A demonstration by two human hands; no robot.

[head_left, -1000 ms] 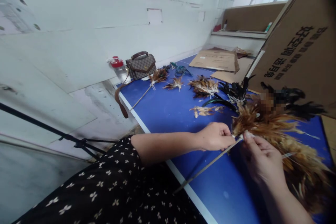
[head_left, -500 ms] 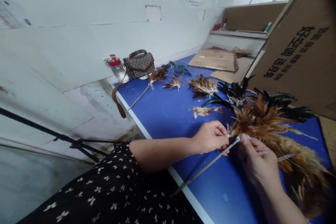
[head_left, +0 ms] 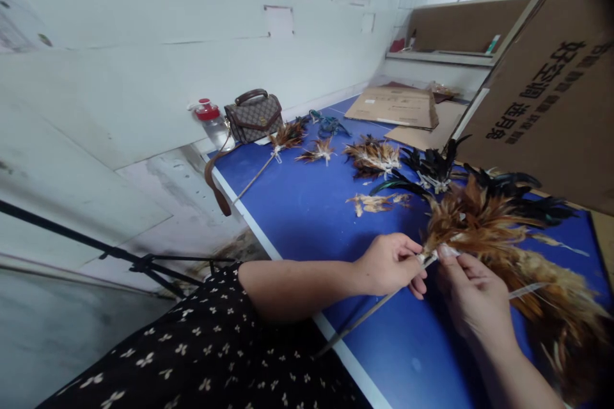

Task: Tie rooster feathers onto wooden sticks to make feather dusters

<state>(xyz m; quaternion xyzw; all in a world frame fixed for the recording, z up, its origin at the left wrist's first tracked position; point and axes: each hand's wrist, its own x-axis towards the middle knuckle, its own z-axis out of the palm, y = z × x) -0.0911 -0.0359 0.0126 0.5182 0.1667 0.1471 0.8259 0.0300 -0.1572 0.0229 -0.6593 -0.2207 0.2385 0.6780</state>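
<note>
My left hand is closed in a pinch on the pale base of a brown feather, held against the upper end of a thin stick. The stick slopes down across the table edge toward my lap. With thumb and fingers pressed together, my right hand grips the whitish wrapped tip of the stick. My fingers partly hide where feather and stick meet. Beside and behind my right hand spreads a big pile of brown feathers.
Small feather bundles, black feathers and loose pale feathers lie on the blue table. A feathered stick, handbag and red-capped bottle are at the left. A large cardboard box stands at right.
My left hand has shifted slightly down and right, so its fingertips now lie over the stick with the feather base against it. My right hand has hardly moved.
</note>
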